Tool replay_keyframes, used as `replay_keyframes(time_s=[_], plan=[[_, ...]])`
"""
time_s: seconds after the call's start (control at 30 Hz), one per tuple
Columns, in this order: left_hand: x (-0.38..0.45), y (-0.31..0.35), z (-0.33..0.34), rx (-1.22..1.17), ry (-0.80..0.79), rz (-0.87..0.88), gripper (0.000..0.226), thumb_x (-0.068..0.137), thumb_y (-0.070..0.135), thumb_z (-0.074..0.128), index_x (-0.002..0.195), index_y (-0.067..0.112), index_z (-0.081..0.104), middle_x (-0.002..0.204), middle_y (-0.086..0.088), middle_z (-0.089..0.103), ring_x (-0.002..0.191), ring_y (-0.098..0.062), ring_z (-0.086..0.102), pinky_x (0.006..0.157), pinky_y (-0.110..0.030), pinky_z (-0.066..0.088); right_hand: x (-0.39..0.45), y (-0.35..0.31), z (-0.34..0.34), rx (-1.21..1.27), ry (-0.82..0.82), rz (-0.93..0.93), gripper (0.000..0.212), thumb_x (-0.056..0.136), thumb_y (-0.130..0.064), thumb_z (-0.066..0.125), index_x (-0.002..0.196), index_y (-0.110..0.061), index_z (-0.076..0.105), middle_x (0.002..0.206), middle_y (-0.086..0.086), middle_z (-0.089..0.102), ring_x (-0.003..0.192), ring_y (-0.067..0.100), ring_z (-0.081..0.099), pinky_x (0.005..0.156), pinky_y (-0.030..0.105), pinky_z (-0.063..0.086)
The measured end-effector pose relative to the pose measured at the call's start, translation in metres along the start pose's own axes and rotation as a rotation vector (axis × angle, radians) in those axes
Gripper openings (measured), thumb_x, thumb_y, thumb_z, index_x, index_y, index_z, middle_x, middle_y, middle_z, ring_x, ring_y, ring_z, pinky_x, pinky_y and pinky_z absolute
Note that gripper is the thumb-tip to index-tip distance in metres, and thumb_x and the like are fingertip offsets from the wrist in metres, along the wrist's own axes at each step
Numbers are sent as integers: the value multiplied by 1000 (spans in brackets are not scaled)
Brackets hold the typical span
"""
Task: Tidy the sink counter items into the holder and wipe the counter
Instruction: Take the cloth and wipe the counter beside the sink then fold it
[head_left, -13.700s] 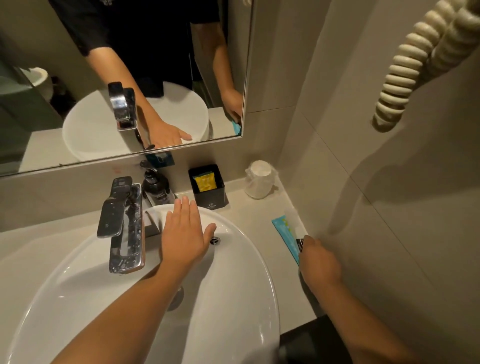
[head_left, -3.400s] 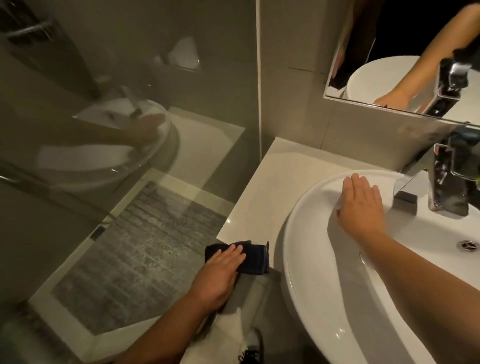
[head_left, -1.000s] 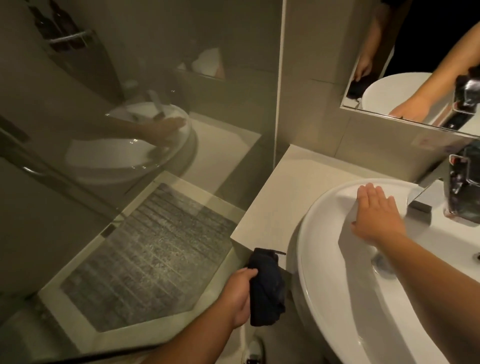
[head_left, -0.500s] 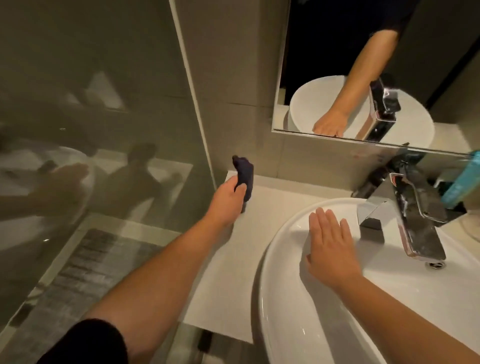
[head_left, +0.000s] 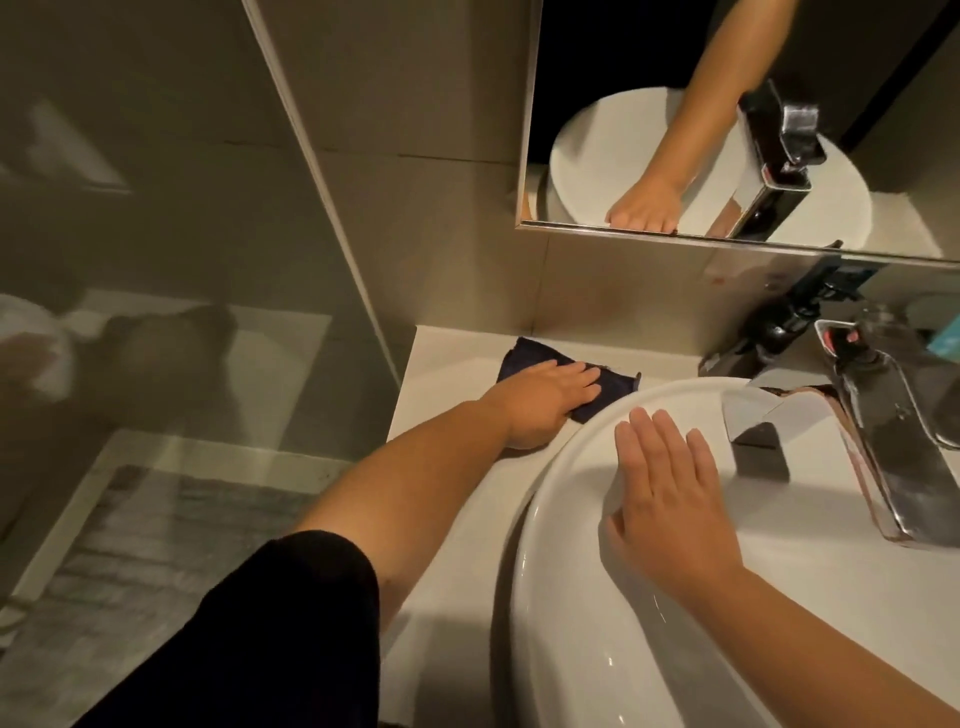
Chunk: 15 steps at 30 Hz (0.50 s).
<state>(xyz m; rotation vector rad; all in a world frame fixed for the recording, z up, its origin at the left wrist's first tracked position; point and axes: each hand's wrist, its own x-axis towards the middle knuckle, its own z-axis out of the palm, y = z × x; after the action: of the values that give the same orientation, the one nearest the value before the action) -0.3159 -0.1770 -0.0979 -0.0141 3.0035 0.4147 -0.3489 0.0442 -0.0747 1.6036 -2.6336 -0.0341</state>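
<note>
- The pale bench (head_left: 457, 499) runs along the left of the white basin (head_left: 597, 623), ending at a tiled back wall.
- A dark cloth (head_left: 524, 358) lies flat on the bench, behind and left of the basin, near that wall.
- The left hand (head_left: 545, 400) presses palm-down on the cloth, fingers spread flat.
- The right hand (head_left: 670, 499) rests open on the basin's inner rim.
- A chrome tap (head_left: 883, 415) stands at the basin's back; a mirror (head_left: 727, 130) hangs above it.
- A glass panel (head_left: 156, 260) stands left of the basin, beyond the bench.

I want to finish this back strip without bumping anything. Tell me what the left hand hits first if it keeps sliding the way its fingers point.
Probably the faucet base. The left hand lies flat on the dark cloth, fingers pointing right along the counter behind the basin. Depth is unclear.
</note>
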Motion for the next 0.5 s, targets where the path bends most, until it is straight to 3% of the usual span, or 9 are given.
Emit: replay_keyframes(time_s=[0.13,0.2,0.4,0.5], plan=[[-63,11,11,-40,15,-73,53,97,15,42,147,20,28,158,1,20,145,-16,12,117,-34,7,0,0,-4,1,-11,-22,78,72,-24,59,142,-2,32,150,22,35,140,40,27,116,56,14],[-101,21,17,-51,25,-121,53,97,16,41,148,21,26,158,2,20,145,-15,12,117,-34,7,0,2,-6,0,-22,-24,80,71,-21,63,142,-1,31,150,23,33,141,41,26,115,57,17],[-202,79,39,-116,87,-248,49,95,12,42,143,14,36,156,-3,27,144,-21,20,117,-38,9,-1,4,-9,-83,-124,-19,81,84,-30,47,149,-6,5,160,16,6,146,34,-2,118,51,-3],[-235,116,52,-120,108,-316,48,94,13,42,142,14,38,155,-3,28,144,-20,19,117,-36,6,-2,3,-13,-95,-166,-20,85,85,-35,45,149,-7,-3,160,14,-2,146,33,-7,118,51,-4]])
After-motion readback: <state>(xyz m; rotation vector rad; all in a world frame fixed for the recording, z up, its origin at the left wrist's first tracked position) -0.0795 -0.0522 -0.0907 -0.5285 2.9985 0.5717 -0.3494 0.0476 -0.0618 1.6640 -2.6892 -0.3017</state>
